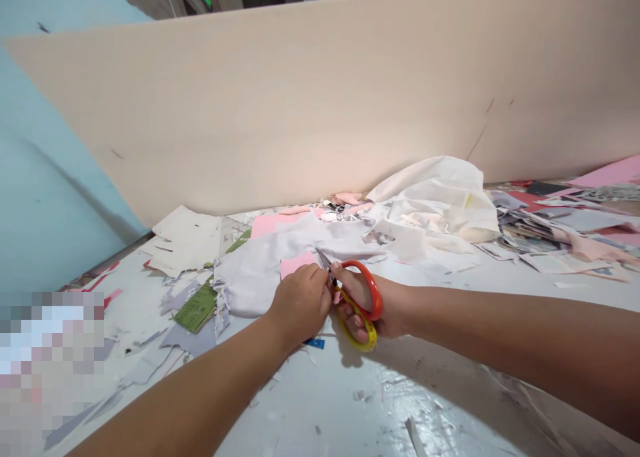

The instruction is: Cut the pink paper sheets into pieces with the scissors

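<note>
My right hand (373, 307) grips scissors (363, 304) with one orange and one yellow handle loop; the short blades (324, 260) point up and left. My left hand (300, 304) is closed, pinching a small pink piece (296, 264) right beside the blades. The pink piece lies on a pale grey sheet of fabric or paper (260, 270) spread on the white table (350, 404).
A tall beige board (320, 104) stands along the table's far edge. Crumpled white cloth (440, 200) lies behind the hands. Cut scraps, green card (197, 307) and pink and grey paper pieces (575, 224) litter the left and right. A blurred patch sits at bottom left.
</note>
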A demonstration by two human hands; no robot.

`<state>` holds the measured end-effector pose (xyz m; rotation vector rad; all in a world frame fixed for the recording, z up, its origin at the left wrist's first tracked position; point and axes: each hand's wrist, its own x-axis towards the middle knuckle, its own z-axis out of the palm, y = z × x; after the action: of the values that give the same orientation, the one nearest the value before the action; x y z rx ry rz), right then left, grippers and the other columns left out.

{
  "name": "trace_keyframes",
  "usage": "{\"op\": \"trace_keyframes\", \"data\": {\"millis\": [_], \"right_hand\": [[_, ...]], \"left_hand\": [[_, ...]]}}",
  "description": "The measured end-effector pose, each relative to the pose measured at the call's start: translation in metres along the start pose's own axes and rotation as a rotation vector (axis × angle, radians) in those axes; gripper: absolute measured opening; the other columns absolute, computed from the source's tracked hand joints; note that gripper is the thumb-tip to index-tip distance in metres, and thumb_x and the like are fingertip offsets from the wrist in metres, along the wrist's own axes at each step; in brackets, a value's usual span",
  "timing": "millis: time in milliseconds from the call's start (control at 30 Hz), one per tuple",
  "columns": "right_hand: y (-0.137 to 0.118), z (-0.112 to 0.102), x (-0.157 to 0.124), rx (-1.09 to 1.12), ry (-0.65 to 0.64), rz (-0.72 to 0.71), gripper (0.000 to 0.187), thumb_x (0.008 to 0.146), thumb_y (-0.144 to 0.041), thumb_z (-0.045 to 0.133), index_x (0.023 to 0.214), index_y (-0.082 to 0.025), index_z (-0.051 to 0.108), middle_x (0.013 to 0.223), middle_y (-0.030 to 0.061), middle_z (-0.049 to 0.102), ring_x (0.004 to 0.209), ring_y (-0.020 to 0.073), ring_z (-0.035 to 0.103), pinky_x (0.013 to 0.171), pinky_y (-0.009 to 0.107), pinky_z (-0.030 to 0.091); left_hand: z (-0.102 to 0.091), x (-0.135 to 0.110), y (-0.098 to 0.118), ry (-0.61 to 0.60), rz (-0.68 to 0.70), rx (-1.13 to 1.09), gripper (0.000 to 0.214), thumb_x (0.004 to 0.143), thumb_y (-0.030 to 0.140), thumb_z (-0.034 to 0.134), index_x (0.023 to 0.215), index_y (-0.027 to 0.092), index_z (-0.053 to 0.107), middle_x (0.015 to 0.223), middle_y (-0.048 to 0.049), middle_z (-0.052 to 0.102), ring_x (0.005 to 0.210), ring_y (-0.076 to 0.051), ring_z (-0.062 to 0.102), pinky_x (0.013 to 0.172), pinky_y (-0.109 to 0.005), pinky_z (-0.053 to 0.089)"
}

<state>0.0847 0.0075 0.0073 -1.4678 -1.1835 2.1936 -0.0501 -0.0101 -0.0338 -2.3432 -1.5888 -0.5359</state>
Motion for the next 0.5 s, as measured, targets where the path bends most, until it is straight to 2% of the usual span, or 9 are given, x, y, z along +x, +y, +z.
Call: {"op": "trace_keyframes", "data": {"millis": [167, 367, 500], "right_hand": [[0.000, -0.004, 0.000, 0.020, -0.035, -0.003, 0.052, 0.082, -0.058, 0.025, 0.052, -0.017, 0.036, 0.038, -0.0052, 0.031, 0.028, 0.0053, 0.027, 0.029, 0.018, 0.031], [-0.010, -0.013, -0.009, -0.076, -0.240, 0.033, 0.065, 0.071, -0.073, 0.017, 0.060, -0.015, 0.043, 0.049, 0.0024, 0.046, 0.042, 0.0116, 0.046, 0.041, 0.026, 0.044], [-0.014, -0.015, -0.010, -0.138, -0.258, 0.057, 0.072, 0.062, -0.081, 0.013, 0.061, -0.015, 0.043, 0.052, 0.0020, 0.045, 0.046, 0.0167, 0.051, 0.041, 0.033, 0.046]], "left_hand": [[0.001, 0.000, -0.002, -0.001, 0.009, -0.015, 0.014, 0.078, 0.019, 0.035, 0.072, 0.019, 0.047, 0.074, -0.0034, 0.051, 0.068, -0.017, 0.046, 0.061, -0.029, 0.038], [-0.001, -0.001, -0.001, -0.008, 0.020, -0.043, 0.010, 0.076, 0.021, 0.039, 0.068, 0.019, 0.045, 0.072, -0.0022, 0.050, 0.068, -0.016, 0.046, 0.058, -0.027, 0.037], [-0.001, -0.001, 0.000, -0.023, -0.011, -0.036, 0.008, 0.075, 0.020, 0.040, 0.069, 0.019, 0.046, 0.073, -0.0023, 0.050, 0.068, -0.017, 0.047, 0.058, -0.028, 0.038]]}}
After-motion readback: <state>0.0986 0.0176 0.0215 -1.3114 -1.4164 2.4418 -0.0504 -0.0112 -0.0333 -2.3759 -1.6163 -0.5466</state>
